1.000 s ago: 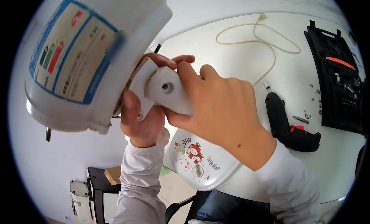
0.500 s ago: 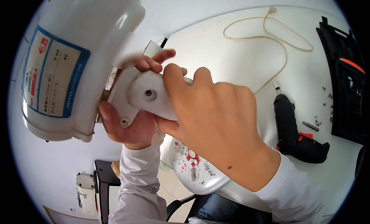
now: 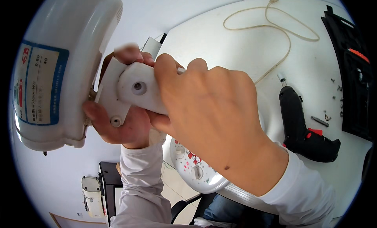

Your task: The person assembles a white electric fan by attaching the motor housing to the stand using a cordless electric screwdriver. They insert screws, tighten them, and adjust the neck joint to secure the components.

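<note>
Leftward from its earlier place, farther from the black drill [image 3: 293,114], the white housing [image 3: 76,90] is being carried. A white neck [image 3: 152,97] is being gripped in the closed right hand [image 3: 214,106]; the bracket [image 3: 110,84] is being clasped between thumb and fingers of the left hand [image 3: 135,130]. Below, a patterned base [image 3: 204,179] is being partly covered. Beyond, drill and looped cord [image 3: 289,49] are being borne by the table [image 3: 224,51].

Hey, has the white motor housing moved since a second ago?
Yes, leftward in the picture: the white motor housing now sits farther from the far-left corner of the white table.
</note>
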Demonstrator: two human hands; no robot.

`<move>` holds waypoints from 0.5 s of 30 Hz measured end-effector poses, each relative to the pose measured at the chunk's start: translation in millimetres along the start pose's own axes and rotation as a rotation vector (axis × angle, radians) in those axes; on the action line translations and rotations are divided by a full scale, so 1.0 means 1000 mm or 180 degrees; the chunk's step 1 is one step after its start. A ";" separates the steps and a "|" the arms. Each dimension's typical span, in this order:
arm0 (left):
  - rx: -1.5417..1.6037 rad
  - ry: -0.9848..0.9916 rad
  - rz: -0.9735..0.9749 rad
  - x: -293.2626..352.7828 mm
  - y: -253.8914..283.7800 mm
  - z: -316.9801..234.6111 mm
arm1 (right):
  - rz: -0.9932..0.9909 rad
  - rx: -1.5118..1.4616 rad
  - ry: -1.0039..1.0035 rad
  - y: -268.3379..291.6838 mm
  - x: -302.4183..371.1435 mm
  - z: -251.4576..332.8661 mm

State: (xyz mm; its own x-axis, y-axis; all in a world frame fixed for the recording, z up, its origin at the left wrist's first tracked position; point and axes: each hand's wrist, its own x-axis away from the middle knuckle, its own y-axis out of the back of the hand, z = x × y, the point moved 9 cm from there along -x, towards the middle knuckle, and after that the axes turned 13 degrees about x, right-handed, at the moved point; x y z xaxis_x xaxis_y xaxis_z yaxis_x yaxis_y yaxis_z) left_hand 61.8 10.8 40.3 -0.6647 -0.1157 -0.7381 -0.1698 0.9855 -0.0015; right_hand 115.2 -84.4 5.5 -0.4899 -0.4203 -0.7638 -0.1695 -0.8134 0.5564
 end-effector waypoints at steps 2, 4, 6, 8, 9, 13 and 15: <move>0.0037 0.0024 0.0058 -0.001 0.000 -0.001 | -0.0033 0.0010 -0.0045 0.000 0.000 0.001; 0.0153 0.0055 0.0138 -0.003 -0.003 -0.002 | 0.0030 0.0019 -0.0034 0.000 0.000 0.001; 0.0138 0.0143 0.0090 -0.002 -0.004 -0.002 | 0.0126 -0.0069 0.0002 0.001 0.001 0.000; 0.0130 0.0191 0.0088 0.000 -0.004 0.000 | 0.0105 -0.0258 -0.0008 0.002 0.001 -0.001; 0.0130 0.0188 0.0120 0.000 -0.005 0.001 | 0.0059 -0.0375 -0.0027 0.002 0.001 -0.002; 0.0190 0.0072 0.0190 0.000 -0.007 0.002 | 0.0050 -0.0451 -0.0035 0.000 0.002 -0.004; -0.0030 0.0182 -0.0001 -0.001 -0.003 0.002 | 0.0062 -0.0476 -0.0020 0.000 0.002 -0.003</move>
State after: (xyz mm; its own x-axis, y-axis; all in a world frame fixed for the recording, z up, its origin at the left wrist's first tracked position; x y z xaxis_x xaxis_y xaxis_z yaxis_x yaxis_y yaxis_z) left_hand 64.1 8.6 39.4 -0.7052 -0.1230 -0.6982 -0.1767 0.9843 0.0050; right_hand 116.9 -86.4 2.6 -0.4974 -0.4343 -0.7509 -0.0310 -0.8562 0.5157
